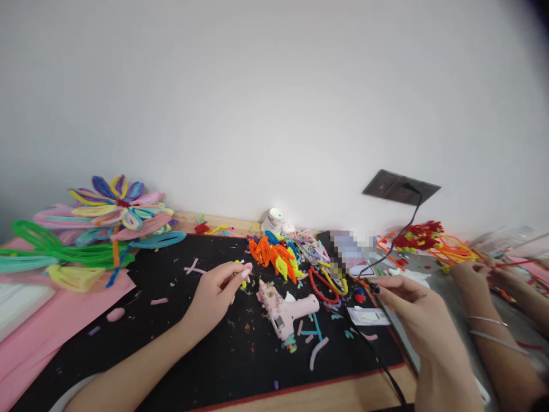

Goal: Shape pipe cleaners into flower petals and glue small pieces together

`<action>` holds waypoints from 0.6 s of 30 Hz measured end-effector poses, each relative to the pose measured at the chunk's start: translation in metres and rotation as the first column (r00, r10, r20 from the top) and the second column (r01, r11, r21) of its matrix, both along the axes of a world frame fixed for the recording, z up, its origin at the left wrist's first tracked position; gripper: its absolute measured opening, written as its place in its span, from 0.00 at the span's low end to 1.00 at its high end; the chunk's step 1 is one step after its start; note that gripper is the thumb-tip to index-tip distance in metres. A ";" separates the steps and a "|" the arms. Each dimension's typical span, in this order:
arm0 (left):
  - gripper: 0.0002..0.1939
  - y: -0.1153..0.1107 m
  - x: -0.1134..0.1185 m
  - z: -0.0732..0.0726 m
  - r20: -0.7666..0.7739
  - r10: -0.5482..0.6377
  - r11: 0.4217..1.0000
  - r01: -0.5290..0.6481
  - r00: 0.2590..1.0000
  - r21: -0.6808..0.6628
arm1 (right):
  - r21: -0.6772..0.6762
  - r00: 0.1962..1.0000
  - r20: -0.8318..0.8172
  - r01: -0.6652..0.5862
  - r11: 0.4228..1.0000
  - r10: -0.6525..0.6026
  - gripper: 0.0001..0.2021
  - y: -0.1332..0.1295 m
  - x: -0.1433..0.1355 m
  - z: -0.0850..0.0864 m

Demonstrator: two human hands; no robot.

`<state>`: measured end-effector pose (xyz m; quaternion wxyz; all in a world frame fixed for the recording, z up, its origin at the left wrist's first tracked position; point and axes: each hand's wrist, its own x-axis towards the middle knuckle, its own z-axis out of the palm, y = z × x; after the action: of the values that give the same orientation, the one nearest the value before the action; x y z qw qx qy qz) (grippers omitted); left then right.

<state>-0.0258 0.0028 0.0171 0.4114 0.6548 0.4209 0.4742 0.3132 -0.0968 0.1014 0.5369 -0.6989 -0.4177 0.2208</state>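
Observation:
My left hand (215, 290) is closed in a pinch over the black mat (193, 349), with a small pink fuzzy piece (247, 268) at its fingertips. Just right of it a pale pink hot glue gun (283, 312) lies on its side, nozzle toward the wall. Its nozzle tip is close to that hand, apart from it. My right hand (420, 306) is raised at the mat's right edge, thumb and finger pinched together. Something small and dark shows at those fingertips, too small to name. Red and blue pompoms (359, 295) lie left of it.
Orange pipe-cleaner loops (265, 252), red-handled scissors (322, 286) and a paper cup (273, 220) stand or lie toward the wall. Pipe-cleaner flowers (122, 209) fill the left. A black cable (377, 357) crosses the right side. Another person's hands (474, 280) work at far right.

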 end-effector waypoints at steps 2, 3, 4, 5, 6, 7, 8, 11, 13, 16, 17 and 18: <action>0.15 0.000 0.000 0.000 -0.004 0.001 1.000 -0.001 1.000 0.004 | 0.016 0.997 0.056 0.055 0.998 -0.055 0.12 -0.009 0.013 0.003; 0.15 0.000 0.000 0.000 -0.002 0.002 1.000 -0.002 1.000 0.006 | 0.008 0.994 0.085 0.074 0.997 -0.075 0.12 -0.013 0.019 0.004; 0.15 0.000 0.000 0.001 0.001 0.003 1.000 -0.003 1.000 0.009 | -0.009 0.990 0.113 0.086 0.996 -0.085 0.12 -0.016 0.025 0.005; 0.15 0.000 0.000 0.001 0.002 0.003 1.000 -0.003 1.000 0.011 | -0.002 0.983 0.141 0.115 0.993 -0.114 0.13 -0.019 0.031 0.006; 0.15 0.000 0.000 0.001 0.001 0.002 1.000 -0.002 1.000 0.013 | -0.006 0.979 0.155 0.135 0.991 -0.132 0.13 -0.021 0.036 0.006; 0.15 0.000 0.000 0.001 -0.002 0.001 1.000 -0.001 1.000 0.012 | -0.023 0.973 0.175 0.155 0.988 -0.149 0.14 -0.022 0.042 0.007; 0.15 0.000 0.000 0.001 -0.005 0.001 1.000 -0.001 1.000 0.012 | -0.047 0.964 0.205 0.181 0.982 -0.168 0.14 -0.022 0.048 0.007; 0.15 0.000 0.000 0.002 -0.007 0.001 1.000 -0.001 1.000 0.012 | -0.173 0.945 0.315 0.149 0.974 -0.088 0.14 -0.021 0.063 0.008; 0.15 0.000 -0.001 0.003 -0.010 0.000 1.000 0.000 1.000 0.013 | -0.310 0.929 0.360 0.031 0.950 0.088 0.15 -0.019 0.068 0.007; 0.16 -0.001 -0.001 0.003 -0.021 0.000 1.000 0.000 1.000 0.006 | -0.529 0.913 0.293 -0.092 0.844 0.283 0.20 -0.018 0.071 0.008; 0.16 -0.001 -0.001 0.003 -0.022 0.002 1.000 -0.002 1.000 0.004 | -0.538 0.909 0.305 -0.081 0.839 0.284 0.20 -0.018 0.070 0.010; 0.16 -0.001 -0.001 0.003 -0.023 0.006 1.000 -0.006 1.000 0.004 | -0.497 0.897 0.362 -0.044 0.867 0.253 0.18 -0.018 0.069 0.014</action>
<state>-0.0266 0.0022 0.0200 0.4040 0.6597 0.4265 0.4687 0.3824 -0.1144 0.1150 0.2281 -0.8047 -0.5085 0.2047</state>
